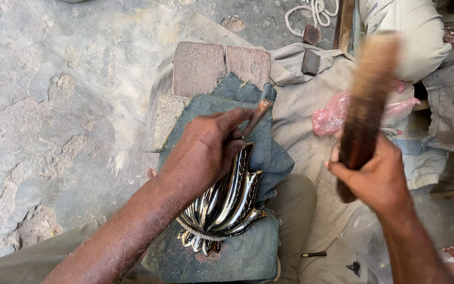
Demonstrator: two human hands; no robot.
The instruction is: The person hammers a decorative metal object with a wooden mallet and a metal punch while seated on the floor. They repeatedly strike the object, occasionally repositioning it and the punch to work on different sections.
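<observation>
Pressing a short punch [255, 117] onto a shiny ribbed metal piece [227, 202], the left hand [206, 150] pinches the tool, its long axis tilted up and right. Further right, the right hand [377, 176] is clenched round a wooden mallet [366, 108], raised apart from the punch.

Left hand [206, 150]: palm down, fingers curled closed (forearm stretched forward).
Right hand [377, 176]: raised, fist clenched, wrist cocked.

Floor-level metalwork shop, mallet [366, 113], shiny metal piece [227, 208]
</observation>
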